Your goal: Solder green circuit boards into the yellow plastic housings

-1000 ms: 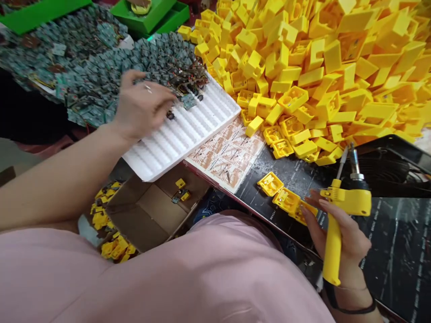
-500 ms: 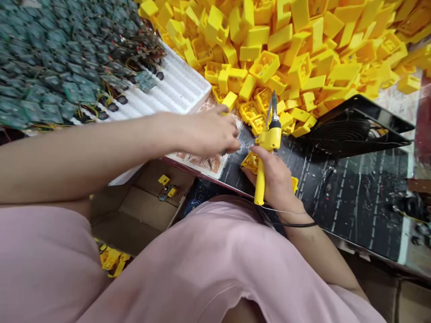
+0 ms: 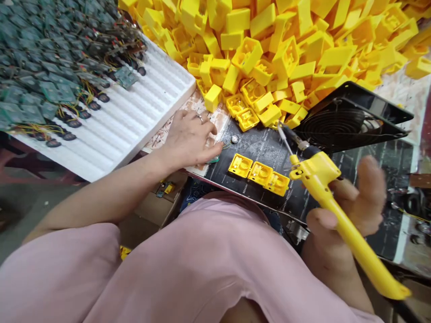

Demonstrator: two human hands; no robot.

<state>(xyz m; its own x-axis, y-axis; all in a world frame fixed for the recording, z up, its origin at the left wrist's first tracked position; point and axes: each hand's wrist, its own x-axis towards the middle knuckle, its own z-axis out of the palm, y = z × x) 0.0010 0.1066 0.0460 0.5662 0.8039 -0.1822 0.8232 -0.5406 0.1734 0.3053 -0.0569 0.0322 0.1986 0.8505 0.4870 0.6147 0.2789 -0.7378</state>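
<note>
My right hand (image 3: 350, 211) is loosely closed around the yellow handle of a soldering gun (image 3: 319, 179), its metal tip slanting up and left above the black mat. At the mat's left edge my left hand (image 3: 190, 139) lies palm down with fingers apart, over a green circuit board (image 3: 214, 159) that shows only as a sliver beneath the thumb. A small round speaker (image 3: 235, 139) on thin wires lies just beyond that thumb. Between the hands, three open yellow plastic housings (image 3: 261, 173) sit in a slanted row near the table's front edge.
A large heap of yellow housings (image 3: 249, 54) covers the back of the table. On the left, a white foam sheet (image 3: 117, 134) bears many green circuit boards (image 3: 57, 92) with wired speakers. A black fan (image 3: 350, 119) stands behind the mat at right. Below the table is a cardboard box (image 3: 148, 206).
My right hand has swung right and nearer with the soldering gun, uncovering the row of yellow housings. My left hand has moved left and down; a board and speaker now show beside it.
</note>
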